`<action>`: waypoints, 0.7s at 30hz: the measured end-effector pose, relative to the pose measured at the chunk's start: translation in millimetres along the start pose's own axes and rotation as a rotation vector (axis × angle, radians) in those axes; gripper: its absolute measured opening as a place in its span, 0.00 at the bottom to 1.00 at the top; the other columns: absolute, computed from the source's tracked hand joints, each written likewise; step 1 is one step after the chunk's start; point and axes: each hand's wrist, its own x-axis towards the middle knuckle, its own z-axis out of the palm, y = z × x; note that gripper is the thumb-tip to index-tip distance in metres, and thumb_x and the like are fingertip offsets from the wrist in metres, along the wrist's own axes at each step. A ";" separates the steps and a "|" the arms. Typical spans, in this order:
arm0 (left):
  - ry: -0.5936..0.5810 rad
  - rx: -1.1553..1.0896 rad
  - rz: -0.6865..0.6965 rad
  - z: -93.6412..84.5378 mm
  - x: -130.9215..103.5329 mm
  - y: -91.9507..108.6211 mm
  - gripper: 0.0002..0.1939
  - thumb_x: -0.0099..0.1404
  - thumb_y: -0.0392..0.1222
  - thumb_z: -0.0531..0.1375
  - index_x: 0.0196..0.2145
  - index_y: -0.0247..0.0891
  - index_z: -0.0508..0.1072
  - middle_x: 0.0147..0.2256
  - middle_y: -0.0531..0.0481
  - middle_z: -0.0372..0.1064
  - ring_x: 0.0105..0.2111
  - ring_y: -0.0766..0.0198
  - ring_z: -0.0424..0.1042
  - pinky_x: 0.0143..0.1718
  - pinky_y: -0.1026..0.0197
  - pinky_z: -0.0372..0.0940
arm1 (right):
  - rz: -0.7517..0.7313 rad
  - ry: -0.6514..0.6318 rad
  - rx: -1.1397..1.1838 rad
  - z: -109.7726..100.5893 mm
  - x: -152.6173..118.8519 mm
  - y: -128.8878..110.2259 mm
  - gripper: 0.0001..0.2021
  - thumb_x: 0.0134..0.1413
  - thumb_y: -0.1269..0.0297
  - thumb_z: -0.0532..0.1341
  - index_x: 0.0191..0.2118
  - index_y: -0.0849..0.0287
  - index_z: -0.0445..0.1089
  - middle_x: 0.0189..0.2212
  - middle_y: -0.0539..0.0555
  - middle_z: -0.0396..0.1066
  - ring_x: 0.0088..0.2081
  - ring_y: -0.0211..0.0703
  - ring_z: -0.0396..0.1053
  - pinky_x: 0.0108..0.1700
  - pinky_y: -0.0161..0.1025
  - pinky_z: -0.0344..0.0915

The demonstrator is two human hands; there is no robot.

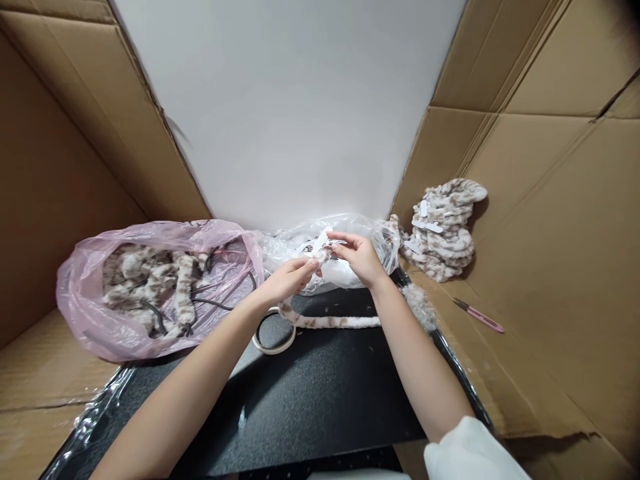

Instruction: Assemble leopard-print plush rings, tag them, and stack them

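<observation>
My left hand (293,279) is closed, pinching the end of a furry white-and-brown strip (345,322). My right hand (363,257) meets it from the other side, with thumb and index finger curled round the same furry end. A small white tag (323,239) sticks up by my right fingertips. The exact grip there is partly hidden. Below the hands, the strip's body lies in a line across the black table (320,387) and passes behind my right forearm. A clear plastic bag (285,248) with pale contents lies just behind both hands.
A pink plastic bag (83,293) on the left holds furry pieces and dark cords. Beside my left forearm lies a white tape roll (274,350). Tagged furry pieces (445,230) are piled at right, near pink-handled snips (485,319) and loose fluff (420,305). Cardboard walls (565,220) stand on both sides.
</observation>
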 end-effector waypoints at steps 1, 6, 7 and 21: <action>0.000 -0.007 -0.001 -0.2 0.5 -0.6 0.22 0.61 0.61 0.56 0.31 0.36 0.68 0.18 0.62 0.41 0.16 0.73 0.42 0.18 0.69 0.42 | -0.011 -0.016 -0.005 2.2 -1.0 -1.3 0.16 0.42 0.62 0.68 0.41 0.59 0.77 0.36 0.54 0.79 0.41 0.46 0.76 0.48 0.45 0.71; 0.020 -0.046 -0.008 -1.6 2.6 -4.0 0.23 0.61 0.61 0.56 0.31 0.35 0.68 0.18 0.62 0.41 0.15 0.74 0.42 0.17 0.69 0.41 | -0.115 -0.062 -0.076 10.5 -6.8 -6.3 0.13 0.45 0.63 0.65 0.40 0.57 0.78 0.43 0.55 0.78 0.47 0.47 0.74 0.53 0.46 0.68; 0.026 -0.052 -0.008 -1.5 2.9 -4.5 0.22 0.61 0.61 0.56 0.31 0.35 0.68 0.18 0.62 0.41 0.15 0.74 0.42 0.17 0.69 0.41 | -0.135 -0.072 -0.097 11.7 -8.2 -7.3 0.12 0.46 0.63 0.65 0.40 0.56 0.78 0.43 0.54 0.78 0.48 0.47 0.73 0.53 0.46 0.68; 0.196 -0.282 0.099 8.4 4.7 -3.7 0.19 0.63 0.55 0.56 0.27 0.39 0.55 0.20 0.62 0.44 0.16 0.74 0.45 0.18 0.70 0.43 | -0.161 -0.207 -0.135 19.7 -17.5 -15.6 0.18 0.49 0.65 0.63 0.49 0.52 0.74 0.53 0.51 0.72 0.56 0.46 0.67 0.60 0.48 0.61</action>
